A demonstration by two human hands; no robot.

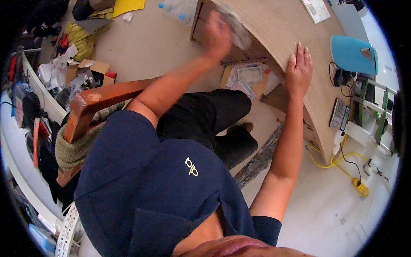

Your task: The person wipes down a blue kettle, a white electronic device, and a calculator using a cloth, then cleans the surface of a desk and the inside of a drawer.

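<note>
My left hand [218,36] is smeared by motion at the desk's far left edge, closed on a greyish-white rag [237,30]. The rag is blurred too, and its far side lies against the edge of the wooden desk [274,25]. I cannot make out the separate fingers of that hand. On the desk top, my right hand [299,70] rests palm down, its fingers stretched out and nothing in them. Below the desk edge, an open cardboard box [229,77] holds papers and flat clear packets [249,74].
A blue plastic bin-like object [353,53], black cables [342,77] and a calculator [339,112] are on the desk's right. Yellow extension leads [338,162] run beside it. A wooden chair arm [111,92] is at my left, with a cluttered cardboard box [96,70] beyond.
</note>
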